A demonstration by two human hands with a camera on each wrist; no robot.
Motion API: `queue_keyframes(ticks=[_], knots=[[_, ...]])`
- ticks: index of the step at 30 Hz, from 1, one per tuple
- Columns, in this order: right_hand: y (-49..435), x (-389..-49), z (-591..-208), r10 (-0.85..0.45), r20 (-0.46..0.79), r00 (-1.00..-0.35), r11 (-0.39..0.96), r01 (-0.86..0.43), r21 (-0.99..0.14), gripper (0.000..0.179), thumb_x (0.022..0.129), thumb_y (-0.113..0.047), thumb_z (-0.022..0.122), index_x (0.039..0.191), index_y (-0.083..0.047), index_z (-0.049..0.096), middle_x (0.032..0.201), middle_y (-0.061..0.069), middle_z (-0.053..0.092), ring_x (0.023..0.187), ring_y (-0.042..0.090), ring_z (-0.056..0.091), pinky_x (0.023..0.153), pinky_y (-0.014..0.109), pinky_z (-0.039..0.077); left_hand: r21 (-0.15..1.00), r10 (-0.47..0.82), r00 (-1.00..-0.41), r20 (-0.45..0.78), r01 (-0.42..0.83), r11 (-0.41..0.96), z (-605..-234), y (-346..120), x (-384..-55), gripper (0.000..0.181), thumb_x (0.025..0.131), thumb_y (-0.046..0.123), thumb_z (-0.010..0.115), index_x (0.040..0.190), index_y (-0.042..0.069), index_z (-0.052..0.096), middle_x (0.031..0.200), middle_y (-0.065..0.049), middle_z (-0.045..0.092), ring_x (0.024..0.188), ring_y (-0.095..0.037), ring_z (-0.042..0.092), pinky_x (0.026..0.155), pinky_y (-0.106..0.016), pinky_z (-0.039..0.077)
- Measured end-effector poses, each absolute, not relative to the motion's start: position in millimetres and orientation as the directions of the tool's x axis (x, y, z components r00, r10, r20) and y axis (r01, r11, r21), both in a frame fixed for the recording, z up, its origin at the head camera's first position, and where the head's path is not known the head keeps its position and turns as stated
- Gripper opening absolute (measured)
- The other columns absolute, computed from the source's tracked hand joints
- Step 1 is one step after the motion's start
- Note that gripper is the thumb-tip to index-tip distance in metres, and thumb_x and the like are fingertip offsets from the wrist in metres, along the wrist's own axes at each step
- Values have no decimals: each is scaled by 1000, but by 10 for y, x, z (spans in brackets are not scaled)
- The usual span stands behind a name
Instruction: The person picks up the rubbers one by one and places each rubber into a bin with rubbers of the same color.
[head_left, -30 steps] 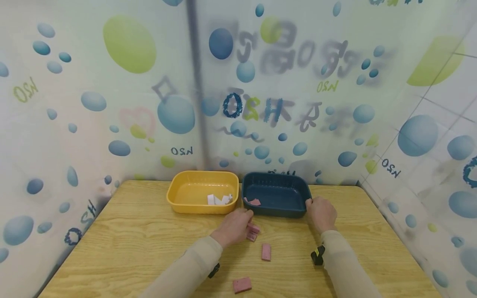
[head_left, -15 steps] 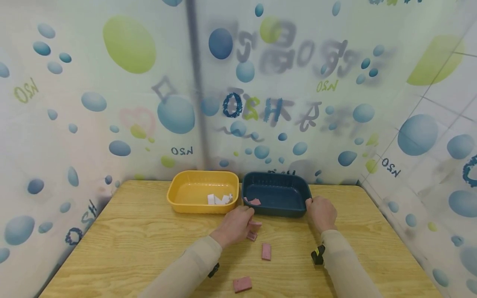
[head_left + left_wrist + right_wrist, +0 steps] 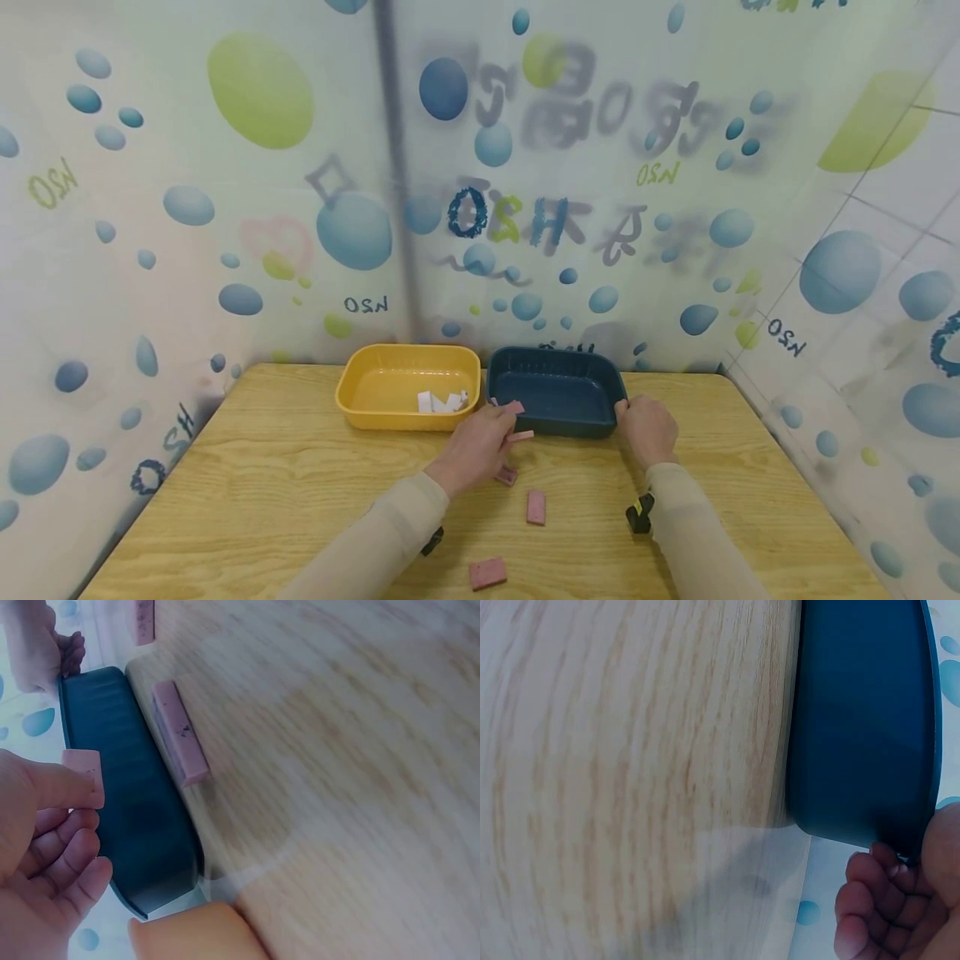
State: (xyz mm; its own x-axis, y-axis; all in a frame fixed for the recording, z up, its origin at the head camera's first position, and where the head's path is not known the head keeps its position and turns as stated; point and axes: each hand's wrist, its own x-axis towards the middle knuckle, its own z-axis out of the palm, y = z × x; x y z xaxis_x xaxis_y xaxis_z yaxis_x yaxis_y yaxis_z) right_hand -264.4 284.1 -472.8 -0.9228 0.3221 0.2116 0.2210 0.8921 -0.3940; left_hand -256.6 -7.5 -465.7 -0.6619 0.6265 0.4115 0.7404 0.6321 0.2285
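Note:
My left hand (image 3: 472,446) pinches a pink rectangular block (image 3: 520,436) between thumb and fingers, just in front of the left end of the dark blue bin (image 3: 570,427). The left wrist view has the thumb flat on that block (image 3: 84,766), which overlaps the bin's side. At the bin's right front corner, my right hand (image 3: 649,429) grips the rim, its fingers curled there in the right wrist view. Inside the bin's left end lie pink pieces (image 3: 513,407), partly behind the left hand. Another pink block (image 3: 507,476) lies on the table under the left hand.
A yellow bin (image 3: 375,421) holding several white pieces (image 3: 442,403) stands left of the blue one. Two more pink blocks lie on the wooden table (image 3: 300,500): one near the middle (image 3: 536,507), one nearer the front (image 3: 487,574). A patterned curtain (image 3: 525,292) hangs behind.
My left hand has lifted a pink block off the one beneath it and raised it toward the blue bin's front wall. My right hand has stayed at the bin's corner.

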Motion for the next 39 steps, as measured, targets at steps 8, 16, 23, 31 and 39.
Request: queue_keyframes(ticks=[8, 16, 23, 31, 39], knots=[[2847, -2639, -4719, 321, 199, -926, 893, 226, -389, 50, 98, -14, 49, 51, -16, 34, 53, -4, 24, 50, 15, 26, 45, 29, 23, 166, 622, -618, 481, 761, 627, -4595, -50, -2597, 15, 98, 9, 70, 112, 8, 66, 96, -3, 69, 84, -17, 62, 77, -28, 56], [2839, -2630, -4715, 318, 204, -926, 891, 219, -398, 49, 96, -14, 49, 50, -16, 34, 53, -3, 25, 50, 16, 27, 45, 29, 23, 174, 583, -641, 499, 733, 657, -4560, -17, -2627, 5, 98, 9, 70, 103, 10, 68, 94, -2, 67, 85, -18, 62, 75, -29, 56], [2838, -2628, -4694, 323, 184, -928, 886, 229, -403, 49, 98, -16, 49, 51, -15, 37, 53, -2, 28, 50, 17, 31, 45, 30, 25, 166, 552, -656, 514, 707, 687, -4535, 9, -2637, 6, 100, 12, 69, 95, 11, 65, 88, -1, 64, 81, -18, 62, 72, -31, 55], [2842, -2634, -4703, 323, 193, -926, 885, 223, -410, 49, 98, -16, 49, 50, -15, 37, 52, -3, 28, 49, 16, 30, 45, 29, 24, 152, 543, -656, 525, 699, 698, -4546, 24, -2660, 9, 100, 13, 68, 93, 12, 62, 85, -1, 63, 79, -17, 62, 69, -30, 54], [2849, -2640, -4720, 325, 201, -924, 881, 219, -419, 47, 97, -16, 49, 51, -16, 37, 53, -3, 28, 50, 16, 30, 46, 29, 24, 151, 528, -674, 516, 679, 719, -4553, 50, -2694, 9, 100, 15, 69, 95, 11, 62, 86, -2, 62, 77, -17, 59, 65, -29, 53]])
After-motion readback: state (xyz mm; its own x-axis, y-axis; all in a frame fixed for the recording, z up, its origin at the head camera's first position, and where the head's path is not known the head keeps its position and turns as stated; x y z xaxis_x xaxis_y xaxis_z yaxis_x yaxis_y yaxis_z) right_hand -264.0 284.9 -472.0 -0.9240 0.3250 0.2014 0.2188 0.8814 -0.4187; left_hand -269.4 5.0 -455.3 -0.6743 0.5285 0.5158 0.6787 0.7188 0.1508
